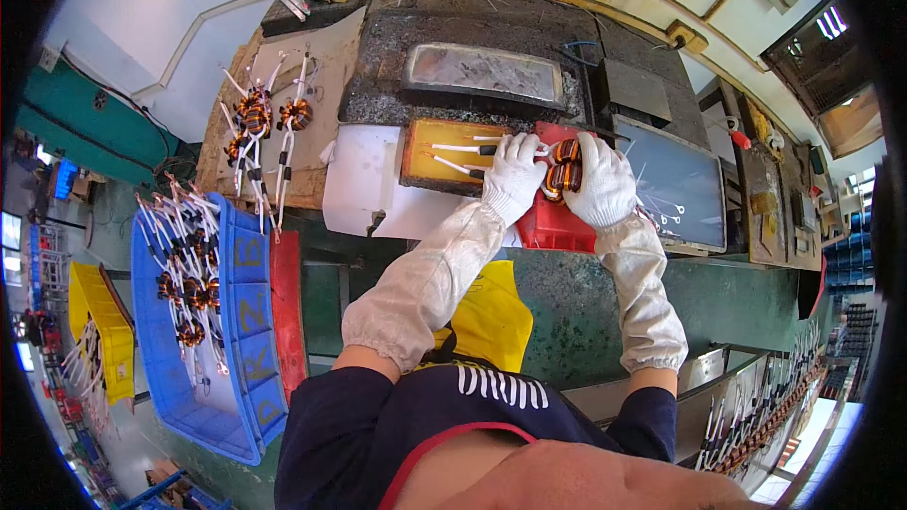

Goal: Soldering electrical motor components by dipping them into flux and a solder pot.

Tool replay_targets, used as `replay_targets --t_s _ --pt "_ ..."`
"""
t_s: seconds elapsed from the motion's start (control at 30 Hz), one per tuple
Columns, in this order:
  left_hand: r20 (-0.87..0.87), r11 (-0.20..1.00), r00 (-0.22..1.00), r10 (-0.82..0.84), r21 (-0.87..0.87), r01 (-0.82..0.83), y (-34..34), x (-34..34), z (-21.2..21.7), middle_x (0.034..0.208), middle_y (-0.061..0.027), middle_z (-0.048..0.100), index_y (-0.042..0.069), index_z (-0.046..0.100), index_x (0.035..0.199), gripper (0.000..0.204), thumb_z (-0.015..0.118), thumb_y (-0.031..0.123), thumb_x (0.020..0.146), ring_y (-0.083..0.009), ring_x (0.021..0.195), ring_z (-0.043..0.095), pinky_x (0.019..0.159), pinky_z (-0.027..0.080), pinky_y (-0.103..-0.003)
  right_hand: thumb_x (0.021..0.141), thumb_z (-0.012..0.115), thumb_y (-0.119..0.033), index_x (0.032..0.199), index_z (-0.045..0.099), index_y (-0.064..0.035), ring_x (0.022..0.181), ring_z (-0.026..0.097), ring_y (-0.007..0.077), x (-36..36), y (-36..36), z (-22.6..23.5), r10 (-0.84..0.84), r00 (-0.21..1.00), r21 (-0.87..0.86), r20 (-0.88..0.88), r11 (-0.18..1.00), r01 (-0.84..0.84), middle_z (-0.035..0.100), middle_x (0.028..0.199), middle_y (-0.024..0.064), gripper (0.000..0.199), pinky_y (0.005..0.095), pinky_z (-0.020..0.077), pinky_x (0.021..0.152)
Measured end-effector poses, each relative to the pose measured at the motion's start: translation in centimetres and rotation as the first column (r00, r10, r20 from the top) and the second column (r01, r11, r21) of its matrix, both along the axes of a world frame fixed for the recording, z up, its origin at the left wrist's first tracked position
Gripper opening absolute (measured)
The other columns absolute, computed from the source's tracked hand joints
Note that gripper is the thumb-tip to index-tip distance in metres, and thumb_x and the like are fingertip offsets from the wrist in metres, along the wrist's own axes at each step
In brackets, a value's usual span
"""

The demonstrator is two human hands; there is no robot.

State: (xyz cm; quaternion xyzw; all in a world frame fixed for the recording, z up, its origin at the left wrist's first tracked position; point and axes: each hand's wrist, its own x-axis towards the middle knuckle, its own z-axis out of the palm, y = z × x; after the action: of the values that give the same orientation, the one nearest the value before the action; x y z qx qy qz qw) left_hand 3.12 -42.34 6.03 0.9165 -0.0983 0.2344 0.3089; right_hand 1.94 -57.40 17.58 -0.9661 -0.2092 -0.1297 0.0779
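Note:
A copper-wound coil (564, 170) with dark bands is held over a red tray (557, 229) at the bench's front edge. My right hand (606, 184), in a white glove, is closed on the coil's right side. My gloved left hand (515, 173) is closed round its white wire leads (453, 147), beside the coil. The leads have black sleeves and bare tips, and they point left over a shallow amber-coloured tray (425, 168). The left fingertips are partly hidden.
Behind the trays sits a rectangular pot of silvery metal (487, 72). More coils (255, 113) lie on the bench at the left. A blue crate (203, 397) of coils stands below them. At the right are a grey-blue board (680, 179) with loose wires and a rack of coils (756, 434).

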Motion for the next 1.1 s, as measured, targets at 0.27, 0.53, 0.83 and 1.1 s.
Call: replay_targets --t_s 0.27,0.53,0.83,1.1 --pt "0.053 0.996 0.998 -0.02 0.088 0.015 0.2 0.0 -0.6 0.127 -0.0136 0.052 0.004 0.059 0.113 0.031 0.054 0.02 0.086 -0.0335 0.122 0.047 0.108 0.036 -0.045 0.058 0.077 -0.019 0.126 0.046 -0.004 0.105 0.059 0.0339 0.1 0.4 0.3 0.027 0.999 -0.017 0.043 1.0 -0.026 0.059 0.113 0.0166 0.075 0.0445 0.0446 0.094" --pt "-0.01 1.0 1.0 -0.002 0.029 0.003 0.2 -0.1 -0.6 0.127 -0.0139 0.053 0.006 0.055 0.12 0.037 0.057 0.021 0.086 -0.0351 0.123 0.047 0.107 0.037 -0.044 0.058 0.077 -0.017 0.124 0.047 -0.004 0.102 0.06 0.0342 0.2 0.7 0.2 0.033 0.997 -0.037 0.07 0.999 -0.031 0.06 0.111 0.0158 0.073 0.0443 0.0451 0.092" --pt "-0.029 1.0 1.0 0.008 -0.003 -0.008 0.1 -0.3 -0.3 0.128 -0.0151 0.053 0.007 0.051 0.123 0.041 0.057 0.023 0.086 -0.0365 0.123 0.046 0.107 0.036 -0.044 0.057 0.077 -0.017 0.126 0.046 -0.004 0.104 0.059 0.0338 0.1 0.4 -0.2 0.024 0.998 -0.01 0.062 1.0 -0.023 0.059 0.112 0.0162 0.077 0.0439 0.0456 0.093" --pt "0.17 0.979 0.985 -0.042 0.205 0.006 -0.3 0.8 0.3 0.121 -0.0135 0.057 0.002 0.064 0.102 0.028 0.057 0.019 0.081 -0.0312 0.119 0.05 0.106 0.037 -0.045 0.06 0.077 -0.022 0.139 0.042 -0.0161 0.103 0.06 0.0368 -0.9 -1.0 -0.7 -0.074 0.997 -0.01 0.023 0.997 0.075 0.057 0.115 0.0184 0.086 0.0453 0.0458 0.093"
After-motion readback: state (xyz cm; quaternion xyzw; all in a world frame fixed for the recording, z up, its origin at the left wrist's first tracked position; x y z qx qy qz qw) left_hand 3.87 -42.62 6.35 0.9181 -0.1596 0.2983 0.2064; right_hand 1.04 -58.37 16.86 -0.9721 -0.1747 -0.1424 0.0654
